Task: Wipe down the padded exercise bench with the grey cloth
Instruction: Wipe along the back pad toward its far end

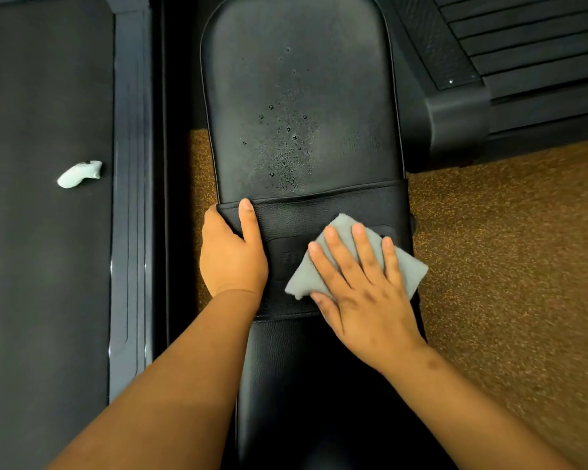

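The black padded bench runs up the middle of the view, with droplets of liquid sprayed on its far pad. A textured black band crosses the bench. My right hand lies flat with spread fingers on the grey cloth, pressing it onto the band's right side. My left hand grips the band's left edge, thumb on top and fingers wrapped round the side.
A treadmill deck lies to the left, with a small white spray bottle on it. Another black machine stands at the back right. Brown speckled carpet covers the floor on the right.
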`<state>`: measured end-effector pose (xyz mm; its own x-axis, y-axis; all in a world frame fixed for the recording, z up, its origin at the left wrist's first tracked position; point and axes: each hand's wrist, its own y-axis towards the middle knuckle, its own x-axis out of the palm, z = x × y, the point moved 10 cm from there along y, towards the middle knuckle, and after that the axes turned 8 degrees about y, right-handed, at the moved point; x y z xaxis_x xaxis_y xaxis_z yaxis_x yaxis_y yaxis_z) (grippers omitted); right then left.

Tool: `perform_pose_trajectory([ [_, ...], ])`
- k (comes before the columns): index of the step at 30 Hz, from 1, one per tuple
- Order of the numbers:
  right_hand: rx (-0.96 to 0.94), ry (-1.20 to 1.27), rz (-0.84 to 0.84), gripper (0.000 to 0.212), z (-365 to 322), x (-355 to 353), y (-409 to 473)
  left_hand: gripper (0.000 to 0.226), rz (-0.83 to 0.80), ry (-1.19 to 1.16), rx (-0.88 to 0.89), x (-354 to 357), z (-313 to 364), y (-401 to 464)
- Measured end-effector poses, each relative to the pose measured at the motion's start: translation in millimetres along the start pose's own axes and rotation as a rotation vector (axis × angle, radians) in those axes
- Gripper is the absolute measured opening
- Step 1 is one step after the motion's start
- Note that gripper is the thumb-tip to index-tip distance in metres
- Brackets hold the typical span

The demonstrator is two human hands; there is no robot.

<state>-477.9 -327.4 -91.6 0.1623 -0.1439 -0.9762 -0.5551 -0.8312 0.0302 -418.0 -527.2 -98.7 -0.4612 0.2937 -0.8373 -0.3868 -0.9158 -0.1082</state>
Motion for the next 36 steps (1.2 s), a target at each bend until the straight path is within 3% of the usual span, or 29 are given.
perform_pose_trajectory([
  [9, 0.134, 0.006, 0.078, 0.061, 18, -24, 103, 0.050, 0.002, -0.012, -0.005, -2, 3, -3],
  [20, -0.034, 0.016, 0.023, 0.063, -12, 0, 9, 0.051, 0.007, -0.026, 0.025, -2, 3, -3],
  [29, 0.155, 0.032, 0.112, 0.063, 32, -28, 116, 0.051, -0.007, -0.057, 0.031, -2, 2, -3],
  [32, 0.143, 0.011, 0.127, 0.064, 22, -23, 98, 0.044, -0.038, -0.075, 0.014, 0, 0, -3],
  [36, 0.070, 0.007, 0.084, 0.064, -8, -5, 23, 0.057, -0.065, -0.069, -0.015, -1, 0, -3],
])
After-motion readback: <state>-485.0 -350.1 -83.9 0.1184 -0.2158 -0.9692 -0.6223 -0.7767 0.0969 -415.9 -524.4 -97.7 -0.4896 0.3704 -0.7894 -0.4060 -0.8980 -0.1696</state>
